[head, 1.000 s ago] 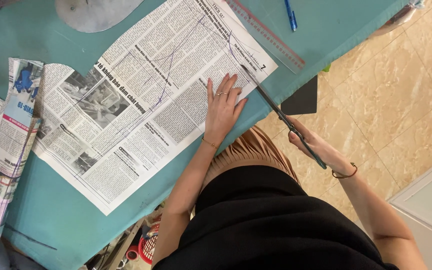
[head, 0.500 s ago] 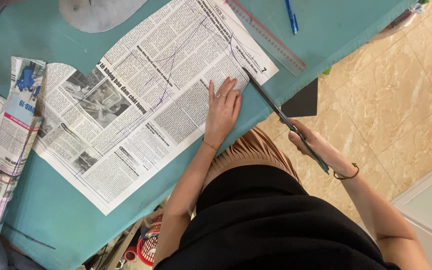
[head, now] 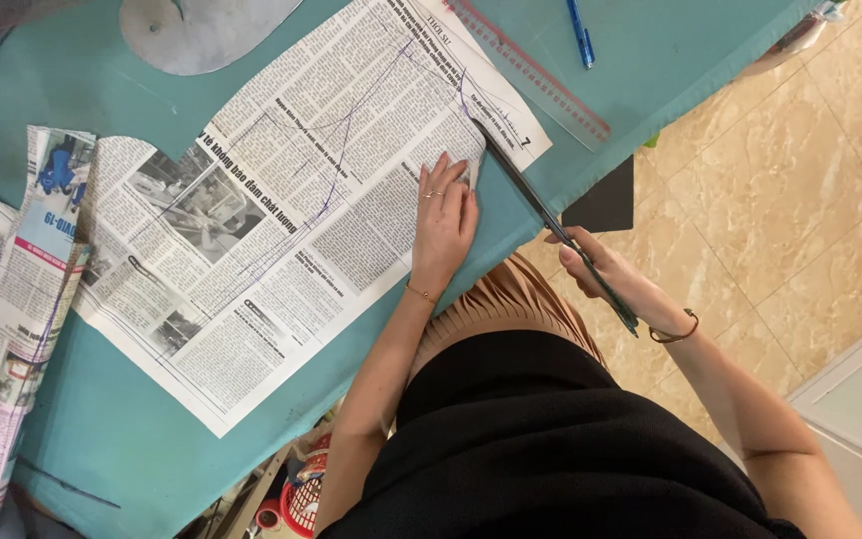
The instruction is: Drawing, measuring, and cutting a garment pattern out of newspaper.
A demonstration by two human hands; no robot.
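Note:
A large newspaper sheet (head: 281, 200) with blue pen lines drawn on it lies spread on the teal table (head: 132, 439). My left hand (head: 443, 218) presses flat on the sheet near its right edge, fingers apart. My right hand (head: 601, 269) grips the handles of long dark scissors (head: 541, 215) off the table's edge. The blades reach into the paper's right side, beside my left fingertips, along a drawn line.
A clear ruler (head: 531, 70) and a blue pen (head: 581, 32) lie on the table beyond the sheet. A grey oval piece (head: 202, 30) sits at the top. More cut newspaper (head: 12, 329) lies at the left. Beige tiled floor (head: 790, 200) is at the right.
The scissors have advanced farther up into the paper along the line. My left hand stays pressed on the sheet, and the view has shifted slightly.

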